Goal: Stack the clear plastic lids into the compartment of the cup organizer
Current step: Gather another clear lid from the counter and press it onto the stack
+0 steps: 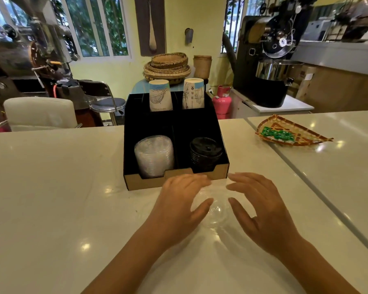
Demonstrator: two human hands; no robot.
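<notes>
The black cup organizer point(200, 181) stands on the white counter in front of me. A stack of clear plastic lids point(154, 155) fills its front left compartment, and black lids point(205, 152) fill the front right one. More clear lids point(216, 209) lie on the counter just in front of the organizer. My left hand point(180, 204) and my right hand point(261, 211) flank them with fingers spread, thumbs touching their sides. Whether the hands grip them I cannot tell.
Two upside-down paper cup stacks point(160, 95) point(193, 93) stand in the organizer's back compartments. A woven tray with green packets point(289, 132) lies at the right on the counter. A seam point(306, 177) runs across the counter at the right.
</notes>
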